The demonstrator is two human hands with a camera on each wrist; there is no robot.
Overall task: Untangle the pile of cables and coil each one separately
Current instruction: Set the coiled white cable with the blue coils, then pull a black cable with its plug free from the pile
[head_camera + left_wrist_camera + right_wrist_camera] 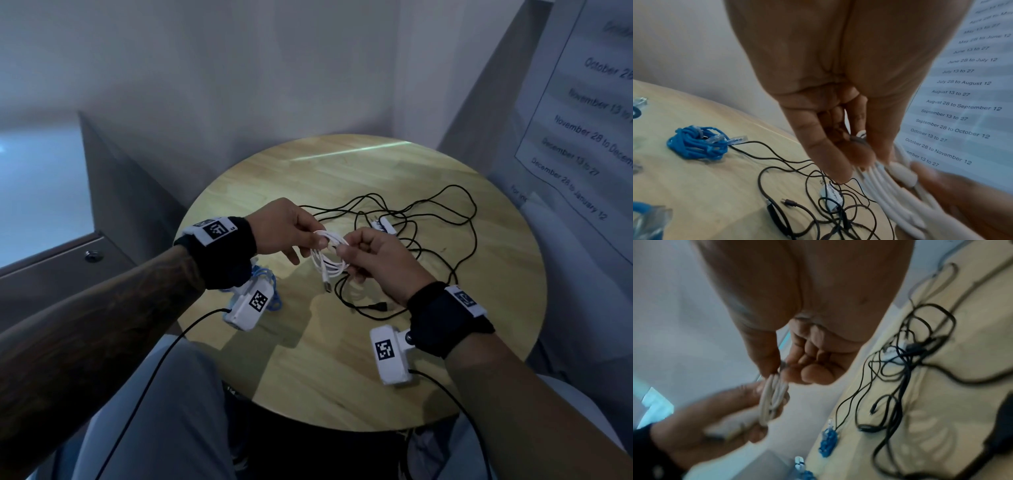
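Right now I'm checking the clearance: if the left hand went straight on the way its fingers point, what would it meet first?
Probably the right hand: the left hand points at it across the white cable coil they share.

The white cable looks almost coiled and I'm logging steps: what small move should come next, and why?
Probably tuck the loose plug end round the white cable loops to lock the coil. Both the left hand and right hand pinch the coil above the table, one connector dangles below, and the black cables are still tangled.
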